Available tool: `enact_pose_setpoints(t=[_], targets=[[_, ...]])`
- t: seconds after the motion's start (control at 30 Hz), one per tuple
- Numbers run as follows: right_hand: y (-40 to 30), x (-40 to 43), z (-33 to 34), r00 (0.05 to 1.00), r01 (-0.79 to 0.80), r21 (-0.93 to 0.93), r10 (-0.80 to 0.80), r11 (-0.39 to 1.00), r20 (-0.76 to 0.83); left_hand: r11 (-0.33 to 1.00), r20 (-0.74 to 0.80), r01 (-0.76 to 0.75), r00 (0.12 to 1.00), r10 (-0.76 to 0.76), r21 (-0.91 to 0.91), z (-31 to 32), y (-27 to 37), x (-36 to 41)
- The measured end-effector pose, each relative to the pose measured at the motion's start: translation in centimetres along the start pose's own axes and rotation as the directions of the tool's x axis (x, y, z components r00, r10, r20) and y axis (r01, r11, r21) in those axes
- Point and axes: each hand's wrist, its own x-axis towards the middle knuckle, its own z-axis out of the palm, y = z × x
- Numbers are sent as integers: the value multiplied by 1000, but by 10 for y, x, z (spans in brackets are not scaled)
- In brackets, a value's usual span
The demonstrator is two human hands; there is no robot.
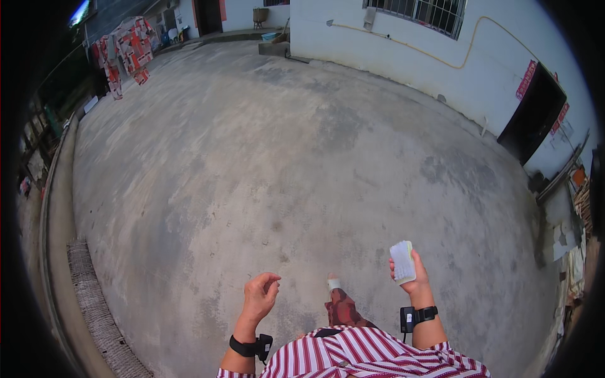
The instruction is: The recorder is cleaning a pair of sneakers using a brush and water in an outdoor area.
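Note:
My right hand (417,281) grips a small scrubbing brush (402,262), its white bristles turned up and a pale yellow-green edge showing. The brush is held above the concrete floor, out in front of my body. My left hand (261,294) is raised at the other side with its fingers loosely curled; a small gap shows between thumb and fingers, and nothing is seen in it. Each wrist wears a black strap with a small box. Between the hands, a foot in a light shoe (333,283) stands on the concrete.
A concrete yard (264,165) stretches ahead. Patterned laundry (134,45) hangs at the far left. A low kerb (61,189) and a woven mat (97,302) run along the left. A white house wall (326,28) carries a yellow hose (425,54); a dark doorway (534,113) stands right.

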Motion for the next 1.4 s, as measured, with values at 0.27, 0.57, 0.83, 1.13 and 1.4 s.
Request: enact_pose_setpoints(t=[0.27,0.57,0.83,1.13,1.4], targets=[[-70,177,46,981,-83,92,65,992,182,994,-23,44,999,-41,104,31,-8,138],[-118,311,142,912,-187,-52,193,981,362,992,-36,79,996,-76,97,43,10,285],[-149,435,186,948,-197,40,181,980,261,985,-18,106,994,-104,139,26,-37,434],[-227,570,262,996,-31,182,15,983,93,993,27,-24,999,20,119,7,-43,679],[-272,695,339,1000,-3,174,0,985,20,979,139,-195,973,186,54,24,-51,838]])
